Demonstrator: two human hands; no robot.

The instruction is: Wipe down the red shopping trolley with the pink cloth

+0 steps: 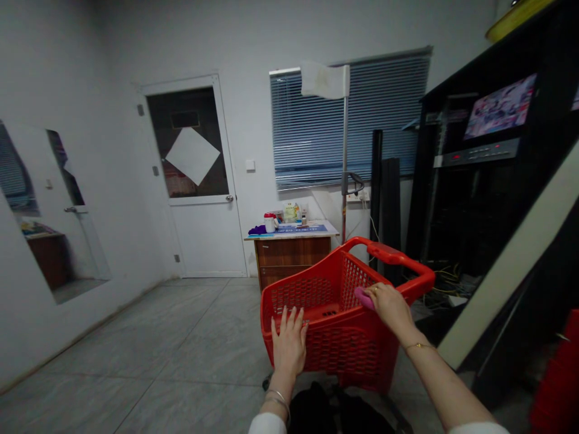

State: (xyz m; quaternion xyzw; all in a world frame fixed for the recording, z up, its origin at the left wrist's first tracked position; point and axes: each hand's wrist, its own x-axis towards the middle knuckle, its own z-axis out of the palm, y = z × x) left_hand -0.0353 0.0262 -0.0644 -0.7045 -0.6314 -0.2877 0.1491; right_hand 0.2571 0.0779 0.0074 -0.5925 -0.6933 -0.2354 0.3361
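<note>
A red plastic shopping cart (pixel 316 337) stands in front of me, its handle (pixel 407 262) at the right end. My left hand (pixel 289 340) lies over the near rim at the cart's left part, fingers stretched out and apart. In my right hand (pixel 386 304) is a pink cloth (pixel 364 298), its fingers closed on it. That hand is at the near rim close to the handle, and the cloth appears to touch the rim. Most of the cloth is hidden under the fingers. Through the basket opening a few small dark spots show on the cart floor.
Behind the cart stands a wooden cabinet (pixel 292 250) topped with a white-and-red jar (pixel 269 223), a purple cloth (pixel 257 229) and packets. A pole with a white flag (pixel 323 81) rises beside it. A pale board (pixel 511 259) leans at right before a black rack. The white door (pixel 203 241) is shut.
</note>
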